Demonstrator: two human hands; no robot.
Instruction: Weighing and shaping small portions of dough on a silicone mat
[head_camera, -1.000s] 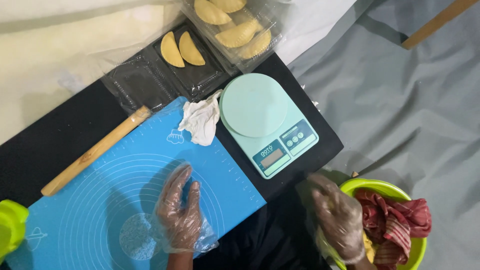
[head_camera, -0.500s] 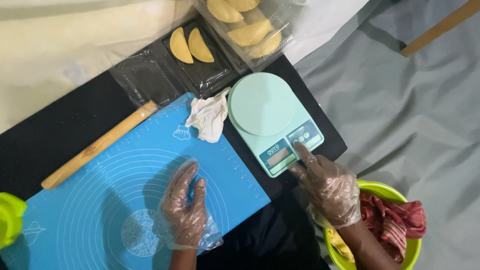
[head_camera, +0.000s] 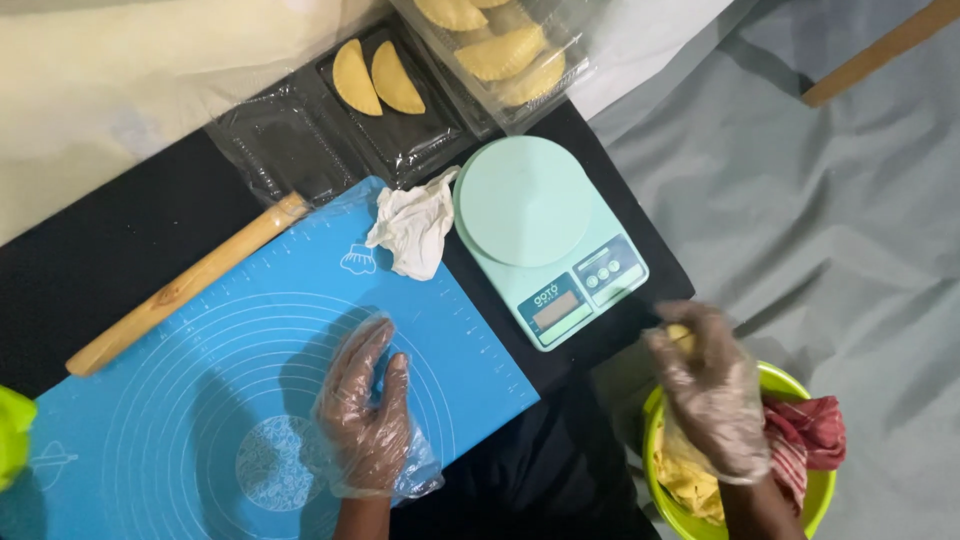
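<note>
While the gloved left hand (head_camera: 365, 415) stays flat on the blue mat (head_camera: 200, 400), fingers spread and holding nothing, the gloved right hand (head_camera: 712, 395) has drawn back from the mint kitchen scale (head_camera: 545, 240) to the rim of the green bowl (head_camera: 800, 495). Its fingers curl around a small piece of yellow dough (head_camera: 680, 335), lifted above the dough mass (head_camera: 690, 480) beside a red cloth (head_camera: 810, 440).

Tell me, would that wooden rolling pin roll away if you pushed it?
Probably yes: the rolling pin is a smooth round stick lying flat, half on the blue mat. It looks stiff and solid. The mat's edge might slow it a little.
</note>
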